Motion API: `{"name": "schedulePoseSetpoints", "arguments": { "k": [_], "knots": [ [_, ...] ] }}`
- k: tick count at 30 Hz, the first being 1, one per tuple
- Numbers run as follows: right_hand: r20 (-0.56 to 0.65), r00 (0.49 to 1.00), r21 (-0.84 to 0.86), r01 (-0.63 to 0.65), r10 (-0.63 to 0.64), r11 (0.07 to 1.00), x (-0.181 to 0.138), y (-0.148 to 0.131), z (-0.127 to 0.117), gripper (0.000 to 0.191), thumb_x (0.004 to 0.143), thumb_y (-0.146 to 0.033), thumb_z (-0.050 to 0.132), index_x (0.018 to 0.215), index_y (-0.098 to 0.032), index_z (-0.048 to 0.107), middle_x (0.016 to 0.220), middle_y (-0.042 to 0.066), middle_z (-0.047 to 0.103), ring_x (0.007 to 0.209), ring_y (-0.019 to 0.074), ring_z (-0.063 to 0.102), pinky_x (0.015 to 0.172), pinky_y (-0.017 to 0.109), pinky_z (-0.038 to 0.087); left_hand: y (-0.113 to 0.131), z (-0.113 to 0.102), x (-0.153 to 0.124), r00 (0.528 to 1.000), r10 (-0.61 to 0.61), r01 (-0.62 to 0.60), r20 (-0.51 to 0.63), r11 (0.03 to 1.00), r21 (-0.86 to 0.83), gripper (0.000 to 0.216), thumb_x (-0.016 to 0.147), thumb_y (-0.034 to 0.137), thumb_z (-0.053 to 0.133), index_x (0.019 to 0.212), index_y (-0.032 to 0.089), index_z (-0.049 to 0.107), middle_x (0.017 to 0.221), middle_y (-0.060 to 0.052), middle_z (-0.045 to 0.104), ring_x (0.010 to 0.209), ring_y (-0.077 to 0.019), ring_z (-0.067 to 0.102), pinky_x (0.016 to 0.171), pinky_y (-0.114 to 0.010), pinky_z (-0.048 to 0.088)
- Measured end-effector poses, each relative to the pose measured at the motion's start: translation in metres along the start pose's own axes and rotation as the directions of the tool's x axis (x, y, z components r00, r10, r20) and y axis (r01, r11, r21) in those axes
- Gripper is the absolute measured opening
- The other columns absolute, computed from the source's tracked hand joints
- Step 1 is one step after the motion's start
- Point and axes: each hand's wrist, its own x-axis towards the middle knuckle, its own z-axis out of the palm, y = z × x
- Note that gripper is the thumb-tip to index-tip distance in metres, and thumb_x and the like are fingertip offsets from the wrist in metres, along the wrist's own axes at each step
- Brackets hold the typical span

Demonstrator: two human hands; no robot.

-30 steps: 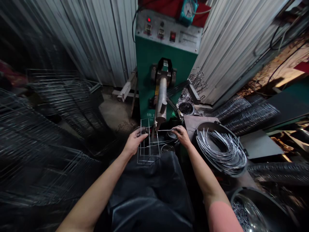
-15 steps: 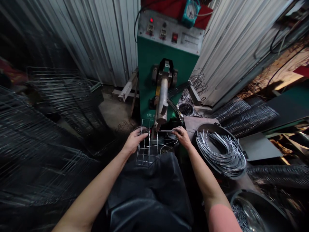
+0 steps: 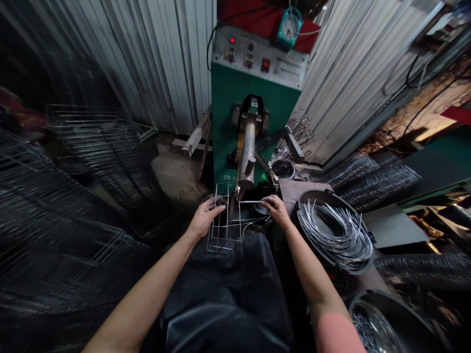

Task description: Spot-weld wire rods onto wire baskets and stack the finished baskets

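Observation:
My left hand (image 3: 203, 217) is closed on the left side of a small wire grid frame (image 3: 223, 232) that lies over my dark apron in front of me. My right hand (image 3: 275, 210) pinches a thin wire rod (image 3: 250, 201) and holds it against the frame's right side. The frame's far edge sits under the metal arm (image 3: 247, 162) of a green welding machine (image 3: 253, 108), right at its tip.
A round tub of curved wire pieces (image 3: 334, 230) stands at my right, and another tub of short wires (image 3: 375, 323) at the lower right. Stacks of finished wire racks (image 3: 73, 196) fill the left side. Corrugated metal walls stand behind the machine.
Both hands keep their grip on the frame and the rod. The wire frame has shifted slightly away from me towards the machine arm.

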Motion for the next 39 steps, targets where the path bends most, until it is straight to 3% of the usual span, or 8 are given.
{"name": "schedulePoseSetpoints", "arguments": {
  "k": [14, 22, 25, 29, 31, 34, 36, 39],
  "knots": [
    [0.028, 0.999, -0.028, -0.027, 0.027, 0.999, 0.004, -0.002, -0.001, 0.022, 0.086, -0.040, 0.053, 0.082, -0.023, 0.068, 0.081, 0.004, 0.063, 0.082, 0.0198, 0.056, 0.074, 0.032, 0.044, 0.006, 0.001, 0.006, 0.999, -0.029, 0.029, -0.036, 1.000, 0.010, 0.049, 0.052, 0.028, 0.079, 0.097, 0.014, 0.067, 0.091, -0.008, 0.069, 0.087, -0.0197, 0.062, 0.081, -0.033, 0.045],
    [0.010, 1.000, -0.013, -0.009, 0.009, 1.000, 0.004, 0.000, -0.001, 0.024, 0.085, -0.042, 0.054, 0.083, -0.024, 0.070, 0.080, 0.005, 0.064, 0.082, 0.0198, 0.057, 0.075, 0.032, 0.046, 0.005, -0.001, 0.006, 0.999, -0.031, 0.032, -0.017, 0.999, 0.026, 0.050, 0.056, 0.029, 0.077, 0.103, 0.014, 0.066, 0.087, -0.007, 0.068, 0.085, -0.0187, 0.061, 0.083, -0.034, 0.043],
    [-0.079, 0.997, 0.014, -0.001, 0.002, 1.000, -0.008, 0.006, -0.011, 0.024, 0.087, -0.040, 0.053, 0.094, -0.025, 0.070, 0.093, 0.006, 0.065, 0.091, 0.0200, 0.059, 0.081, 0.033, 0.047, 0.005, -0.001, 0.006, 1.000, -0.016, 0.017, -0.007, 0.999, 0.037, 0.051, 0.057, 0.030, 0.076, 0.104, 0.015, 0.065, 0.094, -0.008, 0.068, 0.089, -0.0192, 0.060, 0.085, -0.034, 0.042],
    [-0.267, 0.961, -0.027, -0.081, 0.071, 0.996, -0.048, 0.025, -0.025, 0.029, 0.088, -0.039, 0.049, 0.107, -0.025, 0.066, 0.099, 0.006, 0.065, 0.090, 0.0203, 0.060, 0.081, 0.035, 0.047, 0.002, -0.001, 0.007, 1.000, 0.007, -0.006, -0.014, 0.999, 0.044, 0.050, 0.056, 0.029, 0.076, 0.102, 0.015, 0.065, 0.094, -0.007, 0.067, 0.088, -0.0179, 0.059, 0.084, -0.032, 0.042],
    [-0.266, 0.957, -0.060, -0.135, 0.115, 0.989, -0.071, 0.034, -0.027, 0.032, 0.087, -0.042, 0.049, 0.106, -0.024, 0.067, 0.091, 0.006, 0.066, 0.081, 0.0200, 0.061, 0.074, 0.034, 0.048, 0.000, 0.000, 0.008, 1.000, 0.014, -0.013, -0.028, 0.999, 0.030, 0.050, 0.055, 0.029, 0.076, 0.102, 0.015, 0.064, 0.089, -0.005, 0.066, 0.084, -0.0169, 0.059, 0.083, -0.031, 0.042],
    [-0.173, 0.971, -0.097, -0.183, 0.164, 0.978, -0.092, 0.039, -0.022, 0.032, 0.083, -0.046, 0.053, 0.097, -0.023, 0.070, 0.080, 0.005, 0.065, 0.073, 0.0199, 0.058, 0.069, 0.035, 0.046, -0.002, 0.003, 0.007, 0.999, 0.011, -0.011, -0.051, 1.000, 0.003, 0.053, 0.054, 0.029, 0.077, 0.103, 0.015, 0.063, 0.080, -0.002, 0.065, 0.078, -0.0154, 0.059, 0.080, -0.031, 0.043],
    [-0.130, 0.975, -0.096, -0.193, 0.180, 0.976, -0.092, 0.033, -0.016, 0.029, 0.082, -0.047, 0.056, 0.088, -0.023, 0.071, 0.077, 0.005, 0.066, 0.075, 0.0206, 0.057, 0.071, 0.036, 0.044, -0.002, 0.005, 0.006, 0.997, 0.031, -0.032, -0.065, 0.999, -0.012, 0.054, 0.054, 0.029, 0.076, 0.105, 0.014, 0.062, 0.078, -0.001, 0.065, 0.076, -0.0150, 0.059, 0.081, -0.031, 0.043],
    [-0.167, 0.973, -0.059, -0.171, 0.159, 0.984, -0.071, 0.013, -0.007, 0.024, 0.084, -0.044, 0.055, 0.081, -0.025, 0.070, 0.079, 0.004, 0.065, 0.080, 0.0213, 0.056, 0.076, 0.038, 0.042, -0.003, 0.008, 0.005, 0.990, 0.113, -0.113, -0.082, 0.994, 0.006, 0.054, 0.058, 0.030, 0.075, 0.108, 0.014, 0.060, 0.084, -0.002, 0.066, 0.081, -0.0157, 0.060, 0.085, -0.032, 0.043]
  ]
}}
